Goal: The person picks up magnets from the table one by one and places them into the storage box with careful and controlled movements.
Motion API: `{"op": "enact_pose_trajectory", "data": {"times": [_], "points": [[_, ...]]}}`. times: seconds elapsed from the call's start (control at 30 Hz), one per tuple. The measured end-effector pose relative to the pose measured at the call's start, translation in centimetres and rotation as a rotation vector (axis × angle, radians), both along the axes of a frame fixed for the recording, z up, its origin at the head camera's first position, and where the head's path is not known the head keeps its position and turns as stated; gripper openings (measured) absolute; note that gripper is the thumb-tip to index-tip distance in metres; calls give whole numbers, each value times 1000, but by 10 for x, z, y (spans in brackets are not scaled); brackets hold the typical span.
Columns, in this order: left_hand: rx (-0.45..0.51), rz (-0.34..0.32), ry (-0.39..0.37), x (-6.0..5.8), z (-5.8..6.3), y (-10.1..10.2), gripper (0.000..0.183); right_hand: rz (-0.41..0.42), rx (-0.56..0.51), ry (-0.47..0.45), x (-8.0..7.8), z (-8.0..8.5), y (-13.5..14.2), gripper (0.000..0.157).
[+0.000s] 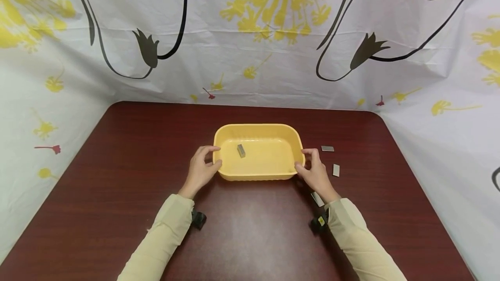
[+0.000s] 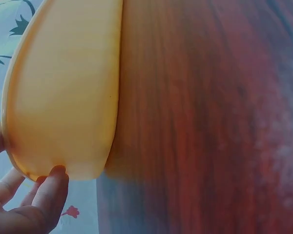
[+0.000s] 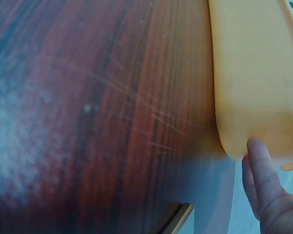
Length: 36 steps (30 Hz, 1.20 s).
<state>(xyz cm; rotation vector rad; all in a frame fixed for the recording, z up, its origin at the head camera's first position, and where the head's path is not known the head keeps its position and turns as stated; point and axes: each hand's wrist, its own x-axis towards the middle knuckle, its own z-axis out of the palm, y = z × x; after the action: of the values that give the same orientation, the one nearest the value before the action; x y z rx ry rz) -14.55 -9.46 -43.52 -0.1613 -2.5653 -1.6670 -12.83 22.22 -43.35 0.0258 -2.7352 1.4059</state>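
Observation:
A yellow plastic basin (image 1: 269,153) with rounded corners sits on the table between both hands. My left hand (image 1: 198,169) grips its left end, thumb and fingers at the rim. At the opposite end, my right hand (image 1: 315,176) holds the rim in the same way. Inside the basin, left of its middle, lies a small grey block-like piece (image 1: 241,151). The left wrist view shows the basin's side wall (image 2: 63,97) with fingertips (image 2: 58,170) against it. In the right wrist view a finger (image 3: 258,151) presses on the outer wall near the bottom.
Three small flat grey pieces lie right of the basin: one farther back (image 1: 327,148), one beside the right hand (image 1: 336,170), and one near the right wrist (image 1: 317,199). The dark red wooden table (image 1: 156,142) meets a patterned white cloth (image 1: 254,73) at its back and sides.

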Motion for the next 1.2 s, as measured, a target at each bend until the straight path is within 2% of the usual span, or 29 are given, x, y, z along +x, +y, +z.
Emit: {"op": "enact_pose_trajectory", "data": {"times": [0.13, 0.3, 0.57, 0.7, 0.9, 1.03, 1.2], "points": [[10, 0, -9, 0, 0, 2, 37, 4, 0, -4, 1, 1, 1, 43], [19, 29, -19, -1, 1, 4, 38, 20, 0, -4, -1, 0, 3, 43], [-8, 50, -17, -5, 0, 10, 37, 25, -160, -69, 0, 3, 10, 44], [-11, 51, -21, -5, 1, 13, 37, 61, -198, -115, 1, 7, 15, 46], [-7, 61, -29, -3, 4, 9, 37, 141, -285, -173, 5, 21, 19, 49], [-6, 58, -40, -2, 4, 6, 38, 172, -271, -129, 12, 30, 23, 45], [-7, 55, -50, -2, 1, 4, 37, 180, -167, -34, 25, 31, 30, 34]]}}
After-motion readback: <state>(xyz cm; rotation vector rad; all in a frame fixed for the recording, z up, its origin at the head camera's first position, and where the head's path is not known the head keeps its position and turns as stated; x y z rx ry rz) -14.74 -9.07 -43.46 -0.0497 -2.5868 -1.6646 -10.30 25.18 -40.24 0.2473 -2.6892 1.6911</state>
